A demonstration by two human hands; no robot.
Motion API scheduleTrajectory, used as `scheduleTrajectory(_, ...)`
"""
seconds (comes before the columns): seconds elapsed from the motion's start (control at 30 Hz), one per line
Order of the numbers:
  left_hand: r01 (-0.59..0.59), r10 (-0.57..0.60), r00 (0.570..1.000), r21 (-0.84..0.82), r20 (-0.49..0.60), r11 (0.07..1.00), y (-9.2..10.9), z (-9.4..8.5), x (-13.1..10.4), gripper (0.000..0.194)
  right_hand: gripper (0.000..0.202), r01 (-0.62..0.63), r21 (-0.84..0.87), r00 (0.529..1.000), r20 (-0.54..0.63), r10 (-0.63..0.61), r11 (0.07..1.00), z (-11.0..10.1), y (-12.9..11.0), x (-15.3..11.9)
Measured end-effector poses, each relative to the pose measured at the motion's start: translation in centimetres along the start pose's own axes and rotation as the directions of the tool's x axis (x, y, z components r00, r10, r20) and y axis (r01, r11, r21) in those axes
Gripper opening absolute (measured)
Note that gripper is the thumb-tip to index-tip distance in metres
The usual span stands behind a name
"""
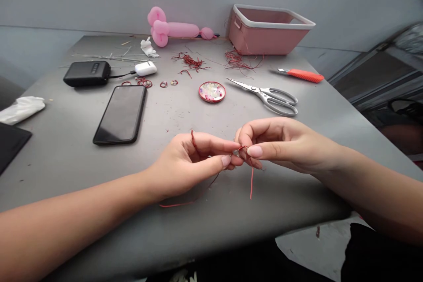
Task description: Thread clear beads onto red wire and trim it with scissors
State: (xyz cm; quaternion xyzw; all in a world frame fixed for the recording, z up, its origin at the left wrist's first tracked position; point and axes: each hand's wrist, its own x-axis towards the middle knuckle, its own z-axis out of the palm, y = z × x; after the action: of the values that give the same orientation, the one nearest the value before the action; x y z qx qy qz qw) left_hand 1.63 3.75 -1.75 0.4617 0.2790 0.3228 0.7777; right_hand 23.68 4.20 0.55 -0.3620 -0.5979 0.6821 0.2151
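Observation:
Near the table's front, my left hand (194, 161) pinches a small silvery piece (235, 152) with red cord on it. My right hand (280, 145) meets it fingertip to fingertip, its thumb and fingers closed on the red cord (251, 183), one end of which hangs below. Another length of cord (178, 205) trails on the table under my left hand. A red cord ring circles a finger of my left hand. Beyond the hands lie a round red-rimmed dish (212, 92) of small beads and grey-handled scissors (264, 94). Fingers partly hide the small piece.
A phone (120, 115), black power bank (87, 73) and white case (146, 68) lie left. Red cord pieces (191, 61), a pink balloon (181, 29) and a pink basket (267, 39) are at the back. An orange-handled cutter (306, 75) lies right.

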Motion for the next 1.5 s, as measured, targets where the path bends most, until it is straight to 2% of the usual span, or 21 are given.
scheduleTrajectory(0.1, 0.032, -0.032, 0.999, -0.020, 0.009, 0.999, -0.1, 0.0, -0.1, 0.013, 0.021, -0.004, -0.010, 1.000, 0.008, 0.004, 1.000, 0.1, -0.1, 0.0)
scheduleTrajectory(0.23, 0.100, -0.100, 0.995, 0.067, 0.003, 0.993, 0.1, 0.1, -0.3, 0.015, 0.020, 0.034, -0.077, 0.999, -0.035, -0.037, 0.996, 0.8, -0.2, 0.1)
scheduleTrajectory(0.37, 0.081, -0.088, 0.996, 0.156, 0.033, 0.984, 0.2, 0.2, -0.6, 0.017, 0.016, 0.083, -0.192, 0.991, -0.087, -0.101, 0.978, 1.6, -0.1, -0.1)
scheduleTrajectory(0.53, 0.035, -0.037, 0.999, 0.196, 0.005, 0.980, -0.2, 0.3, -0.7, 0.015, 0.010, 0.169, -0.502, 0.931, -0.201, -0.304, 0.848, 2.3, 0.1, -0.4)
scheduleTrajectory(0.67, 0.017, -0.016, 1.000, 0.222, -0.009, 0.975, -0.4, 0.3, -0.7, 0.013, 0.011, 0.167, -0.641, 0.887, -0.234, -0.398, 0.749, 2.8, 0.5, -0.4)
scheduleTrajectory(0.73, -0.002, -0.002, 1.000, 0.250, 0.015, 0.968, -0.2, 0.3, -0.7, 0.011, 0.013, 0.191, -0.719, 0.843, -0.229, -0.487, 0.668, 3.3, 0.7, -0.5)
scheduleTrajectory(0.83, -0.037, 0.019, 0.998, 0.288, 0.064, 0.957, 0.1, 0.5, -0.7, 0.009, 0.016, 0.245, -0.838, 0.718, -0.181, -0.672, 0.488, 4.0, 0.9, -0.6)
scheduleTrajectory(0.9, -0.058, 0.031, 0.995, 0.307, 0.091, 0.950, 0.2, 0.5, -0.7, 0.007, 0.017, 0.262, -0.872, 0.655, -0.154, -0.739, 0.414, 4.2, 0.9, -0.7)
scheduleTrajectory(0.93, -0.067, 0.040, 0.995, 0.313, 0.093, 0.947, 0.2, 0.5, -0.8, 0.006, 0.016, 0.267, -0.867, 0.655, -0.157, -0.739, 0.421, 4.1, 0.8, -0.7)
scheduleTrajectory(0.97, -0.078, 0.053, 0.995, 0.314, 0.088, 0.946, 0.1, 0.5, -0.8, 0.006, 0.015, 0.274, -0.842, 0.681, -0.171, -0.712, 0.465, 4.0, 0.6, -0.7)
scheduleTrajectory(1.03, -0.095, 0.077, 0.994, 0.293, 0.074, 0.951, -0.1, 0.4, -0.8, 0.006, 0.008, 0.294, -0.713, 0.779, -0.207, -0.592, 0.637, 3.3, 0.3, -0.6)
scheduleTrajectory(1.1, -0.094, 0.079, 0.995, 0.251, 0.066, 0.963, -0.2, 0.3, -0.8, 0.007, 0.003, 0.286, -0.481, 0.877, -0.218, -0.429, 0.829, 2.5, 0.0, -0.4)
scheduleTrajectory(1.17, -0.078, 0.065, 0.996, 0.208, 0.069, 0.975, -0.3, 0.2, -0.7, 0.008, 0.008, 0.241, -0.241, 0.936, -0.198, -0.290, 0.940, 1.7, -0.2, -0.2)
scheduleTrajectory(1.23, -0.059, 0.049, 0.997, 0.178, 0.063, 0.982, -0.2, 0.2, -0.7, 0.010, 0.010, 0.183, -0.090, 0.968, -0.156, -0.195, 0.979, 1.1, -0.1, 0.0)
scheduleTrajectory(1.3, -0.040, 0.032, 0.998, 0.162, 0.051, 0.986, -0.1, 0.3, -0.7, 0.013, 0.009, 0.143, -0.039, 0.983, -0.112, -0.146, 0.989, 0.8, -0.1, 0.2)
scheduleTrajectory(1.4, 0.015, -0.022, 0.998, 0.125, 0.054, 0.992, 0.2, 0.4, -0.8, 0.017, 0.008, 0.140, -0.063, 0.985, -0.089, -0.146, 0.988, 0.8, -0.1, 0.3)
scheduleTrajectory(1.5, 0.062, -0.069, 0.993, 0.069, 0.092, 0.996, 0.2, 0.5, -0.8, 0.022, 0.006, 0.190, -0.133, 0.976, -0.081, -0.202, 0.973, 1.1, -0.1, 0.2)
